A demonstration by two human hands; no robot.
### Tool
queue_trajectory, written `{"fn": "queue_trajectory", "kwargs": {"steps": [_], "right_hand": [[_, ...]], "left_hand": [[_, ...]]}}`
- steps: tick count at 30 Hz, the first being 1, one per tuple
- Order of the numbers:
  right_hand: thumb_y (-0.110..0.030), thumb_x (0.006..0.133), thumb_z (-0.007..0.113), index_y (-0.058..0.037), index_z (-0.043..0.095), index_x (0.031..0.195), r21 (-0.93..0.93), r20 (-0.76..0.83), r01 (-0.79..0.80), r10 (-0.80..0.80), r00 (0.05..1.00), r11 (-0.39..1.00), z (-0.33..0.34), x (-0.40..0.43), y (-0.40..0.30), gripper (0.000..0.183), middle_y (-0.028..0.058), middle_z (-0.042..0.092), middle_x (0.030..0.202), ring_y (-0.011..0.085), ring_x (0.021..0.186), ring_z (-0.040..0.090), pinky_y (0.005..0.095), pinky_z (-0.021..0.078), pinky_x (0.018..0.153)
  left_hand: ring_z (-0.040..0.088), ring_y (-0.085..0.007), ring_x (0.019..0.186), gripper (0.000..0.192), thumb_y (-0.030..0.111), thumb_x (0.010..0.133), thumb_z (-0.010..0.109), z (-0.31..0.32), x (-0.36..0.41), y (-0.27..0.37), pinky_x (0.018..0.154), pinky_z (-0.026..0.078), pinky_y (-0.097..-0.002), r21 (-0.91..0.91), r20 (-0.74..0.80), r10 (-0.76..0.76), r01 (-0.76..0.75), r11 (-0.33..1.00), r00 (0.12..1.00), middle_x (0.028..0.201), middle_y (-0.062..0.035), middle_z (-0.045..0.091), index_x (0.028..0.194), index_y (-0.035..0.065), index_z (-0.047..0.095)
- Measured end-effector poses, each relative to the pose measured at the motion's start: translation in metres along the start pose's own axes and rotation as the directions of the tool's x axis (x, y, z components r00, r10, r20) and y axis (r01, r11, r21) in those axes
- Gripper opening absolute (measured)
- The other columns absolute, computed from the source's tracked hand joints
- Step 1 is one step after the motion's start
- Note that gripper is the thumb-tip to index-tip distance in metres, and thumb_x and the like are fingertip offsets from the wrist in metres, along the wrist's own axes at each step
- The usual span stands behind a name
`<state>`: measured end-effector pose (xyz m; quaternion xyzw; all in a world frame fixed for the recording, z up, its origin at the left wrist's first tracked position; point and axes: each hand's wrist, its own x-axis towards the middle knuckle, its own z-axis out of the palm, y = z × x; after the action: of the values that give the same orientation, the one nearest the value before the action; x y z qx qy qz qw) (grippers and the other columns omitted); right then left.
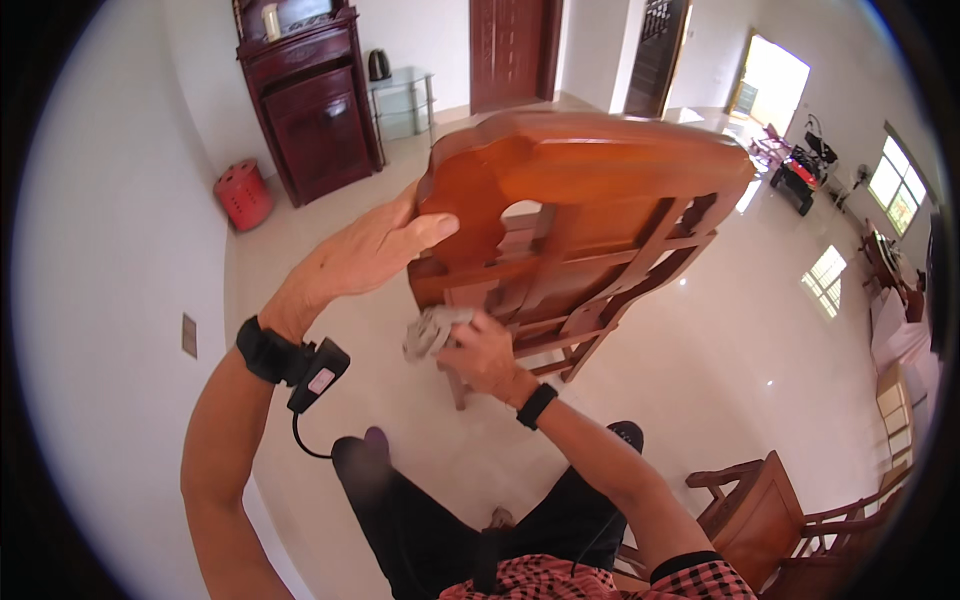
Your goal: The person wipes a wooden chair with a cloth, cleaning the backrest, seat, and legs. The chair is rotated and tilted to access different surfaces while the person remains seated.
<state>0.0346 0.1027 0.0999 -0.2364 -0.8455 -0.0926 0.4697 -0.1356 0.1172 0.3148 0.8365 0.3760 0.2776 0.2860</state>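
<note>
A polished reddish-brown wooden chair point(600, 161) stands tilted before me, its carved, openwork back facing me. My left hand point(375, 244) grips the left edge of the backrest near its top, thumb on the near face and fingers hidden behind. In my right hand point(484, 352) is a crumpled grey cloth point(435, 331), held against or close to the lower left side of the chair back; contact cannot be told through the blur. A black strap with a small device point(315, 375) is around my left wrist, and a black band point(537, 406) around my right.
A white wall runs along the left. Beyond the chair are a dark red cabinet point(319, 135), a red perforated bin point(244, 195) and a glass side table point(405, 79) bearing a black kettle point(379, 65). More wooden seating point(761, 517) stands at lower right, a stroller point(817, 150) at far right.
</note>
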Motion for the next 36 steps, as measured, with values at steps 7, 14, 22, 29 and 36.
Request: {"fn": "queue_trajectory", "kwargs": {"steps": [7, 14, 22, 29, 36], "right_hand": [[0.004, 0.068, 0.062, -0.0184, 0.070, 0.095, 0.004, -0.038, -0.412, 0.412, 0.911, 0.911, -0.034, -0.039, -0.019, 0.035, 0.0090, 0.056, 0.105, 0.0296, 0.090, 0.057, 0.0378, 0.0533, 0.071], [-0.011, 0.063, 0.071, -0.0134, 0.069, 0.096, -0.149, -0.339, 0.074, -0.121, 0.933, 0.986, -0.173, 0.165, -0.074, 0.034, 0.0101, 0.055, 0.103, 0.0271, 0.093, 0.050, 0.0404, 0.0404, 0.077], [-0.027, 0.070, 0.072, -0.0131, 0.067, 0.092, -0.346, -0.102, 0.049, -0.090, 0.991, 0.937, -0.162, 0.229, -0.014, 0.026, 0.0079, 0.054, 0.082, 0.0242, 0.084, 0.047, 0.0420, 0.0323, 0.075], [-0.027, 0.073, 0.069, -0.0157, 0.062, 0.083, -0.563, -0.305, -0.177, -0.004, 0.952, 0.807, -0.225, 0.195, 0.036, 0.017, 0.0066, 0.051, 0.075, 0.0227, 0.077, 0.049, 0.0403, 0.0323, 0.073], [-0.030, 0.082, 0.066, -0.0199, 0.062, 0.093, -0.628, -0.581, -0.491, 0.056, 0.812, 0.603, -0.295, 0.131, 0.126, 0.016, 0.0051, 0.057, 0.075, 0.0257, 0.080, 0.056, 0.0413, 0.0379, 0.075]], "left_hand": [[0.050, -0.0228, 0.110, 0.070, 0.042, 0.094, 0.047, 0.001, -0.010, -0.001, 0.099, 0.039, -0.0333, -0.099, 0.064, -0.096, 0.102, 0.990, 0.993, 0.124, -0.0142, 0.052, 0.147, 0.0021, 0.026], [0.048, -0.0255, 0.123, 0.052, 0.028, 0.094, 0.051, 0.010, -0.026, -0.019, 0.102, 0.038, -0.0361, -0.022, -0.134, 0.198, -0.203, 0.979, 0.971, 0.133, -0.0143, 0.051, 0.137, 0.0005, 0.040], [0.048, -0.0316, 0.123, 0.044, 0.024, 0.099, 0.043, 0.016, -0.012, -0.024, 0.106, 0.033, -0.0379, 0.076, -0.186, 0.139, -0.127, 0.989, 0.973, 0.133, -0.0182, 0.051, 0.135, -0.0014, 0.043], [0.045, -0.0307, 0.127, 0.056, 0.036, 0.101, 0.040, 0.014, -0.019, -0.036, 0.107, 0.032, -0.0342, -0.030, -0.273, 0.073, -0.084, 0.996, 0.959, 0.137, -0.0185, 0.048, 0.140, -0.0030, 0.037], [0.050, -0.0203, 0.117, 0.056, 0.042, 0.101, 0.039, 0.019, -0.009, -0.025, 0.099, 0.040, -0.0337, -0.290, -0.327, -0.168, 0.070, 0.954, 0.930, 0.128, -0.0103, 0.053, 0.141, 0.0027, 0.039]]}}
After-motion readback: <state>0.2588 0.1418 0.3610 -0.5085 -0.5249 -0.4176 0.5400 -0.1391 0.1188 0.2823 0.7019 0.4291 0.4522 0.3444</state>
